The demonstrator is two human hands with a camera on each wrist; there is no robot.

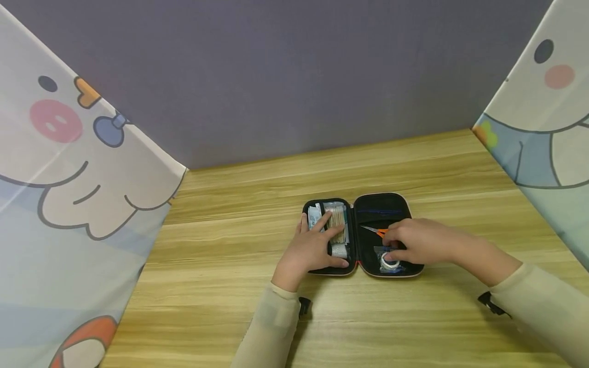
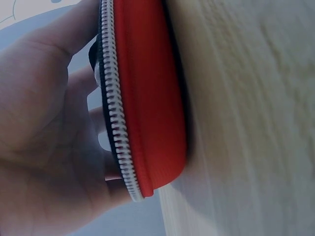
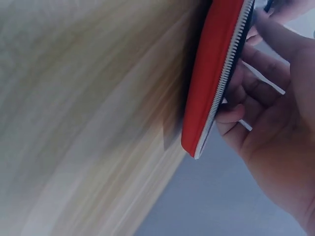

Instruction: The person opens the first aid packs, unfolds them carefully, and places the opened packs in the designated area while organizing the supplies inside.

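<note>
A small zip case (image 1: 366,258), black inside and red outside, lies unfolded on the table. My left hand (image 1: 315,248) rests with spread fingers over its left half, touching a bag of cotton swabs (image 1: 338,219). Beside the swabs are white packets (image 1: 314,215) and a white mesh-like roll (image 1: 339,250). Over the right half, my right hand (image 1: 416,240) has curled fingers at the orange handles of small scissors (image 1: 370,229); these fingers partly hide the handles, so a grip is unclear. Its thumb is at a white tape roll (image 1: 390,263) in a clear wrapper.
The case stands on a wood-grain table (image 1: 221,266). A grey partition (image 1: 294,76) rises behind it. Cartoon-printed cloths (image 1: 115,174) hang at both sides. The red shell (image 2: 152,98) and metal zipper teeth (image 3: 224,78) show in the wrist views.
</note>
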